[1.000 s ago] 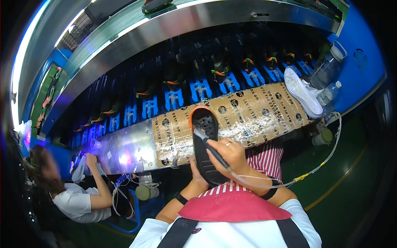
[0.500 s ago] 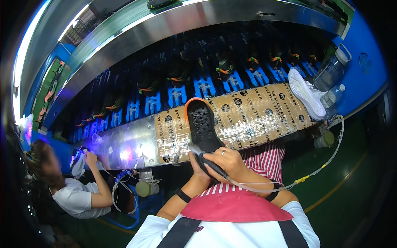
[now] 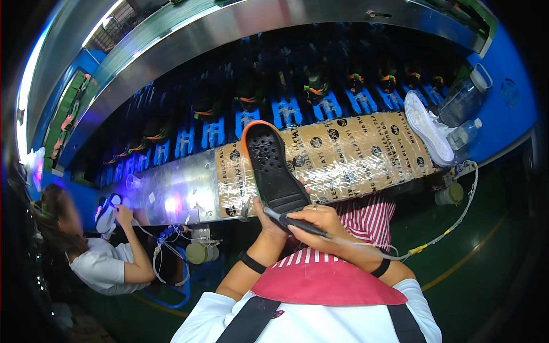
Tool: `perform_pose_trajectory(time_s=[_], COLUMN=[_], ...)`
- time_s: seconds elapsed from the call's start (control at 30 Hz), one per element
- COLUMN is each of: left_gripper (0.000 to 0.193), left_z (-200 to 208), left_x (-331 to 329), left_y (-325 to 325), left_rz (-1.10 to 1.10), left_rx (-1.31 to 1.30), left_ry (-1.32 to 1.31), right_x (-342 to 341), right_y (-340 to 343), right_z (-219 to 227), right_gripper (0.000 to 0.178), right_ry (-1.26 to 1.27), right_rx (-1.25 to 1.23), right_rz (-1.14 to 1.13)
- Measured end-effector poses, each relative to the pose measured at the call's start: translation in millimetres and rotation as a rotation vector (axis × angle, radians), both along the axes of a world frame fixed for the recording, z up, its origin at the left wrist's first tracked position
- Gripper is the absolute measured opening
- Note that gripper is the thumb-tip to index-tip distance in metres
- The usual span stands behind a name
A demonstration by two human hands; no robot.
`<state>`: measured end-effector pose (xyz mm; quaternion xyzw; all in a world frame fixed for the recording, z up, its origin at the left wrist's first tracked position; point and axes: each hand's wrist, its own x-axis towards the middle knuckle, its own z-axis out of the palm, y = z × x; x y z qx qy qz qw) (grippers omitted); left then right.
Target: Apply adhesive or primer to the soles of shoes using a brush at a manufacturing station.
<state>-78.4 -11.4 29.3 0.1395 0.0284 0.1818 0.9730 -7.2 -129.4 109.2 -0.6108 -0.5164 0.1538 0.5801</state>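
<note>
A black shoe sole (image 3: 269,163) with an orange rim round its far end slants over the front edge of the bench, its holed inner face up. My left hand (image 3: 267,219) grips it from below near the close end, and the sole hides part of those fingers. In my right hand (image 3: 325,222) is a dark-handled brush (image 3: 274,215) fed by a clear hose. Its pale bristles lie at the left edge of the sole's near end; whether they touch cannot be made out.
Printed brown cardboard (image 3: 360,151) covers the bench. A white sole (image 3: 428,128), a clear jug (image 3: 464,94) and a small bottle (image 3: 466,132) stand at its right end. Behind runs a rack of blue holders (image 3: 286,111) with dark shoes. A co-worker (image 3: 108,257) handles a shoe at left.
The sole has shifted left and slightly away from me, showing more of its near part. The brush has come nearer to the sole's close end. Both hands keep their hold.
</note>
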Motion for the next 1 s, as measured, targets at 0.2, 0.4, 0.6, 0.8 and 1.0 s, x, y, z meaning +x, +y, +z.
perform_pose_trajectory(time_s=[0.2, 0.4, 0.6, 0.8, 1.0], left_gripper=[0.091, 0.092, 0.093, 0.093, 0.083], left_z=[14, 13, 21, 32, 52], left_x=[0, -6, -9, -18, -14], left_y=[15, 22, 30, 43, 49], left_rz=[0.032, 0.049, 0.017, 0.029, -0.085], left_rx=[-0.011, -0.008, -0.011, 0.133, 0.17], left_ry=[-0.018, -0.056, -0.101, 0.016, 0.036], right_x=[3, 2, 6, 14, 9], right_y=[-7, -6, -10, -13, -11], right_z=[20, 14, 12, 17, 6], right_gripper=[0.023, 0.023, 0.025, 0.023, 0.024], right_ry=[0.099, 0.005, 0.071, 0.134, 0.143], right_rx=[-0.022, -0.002, -0.071, -0.112, -0.186], right_rz=[-0.063, 0.136, 0.054, 0.404, 0.306])
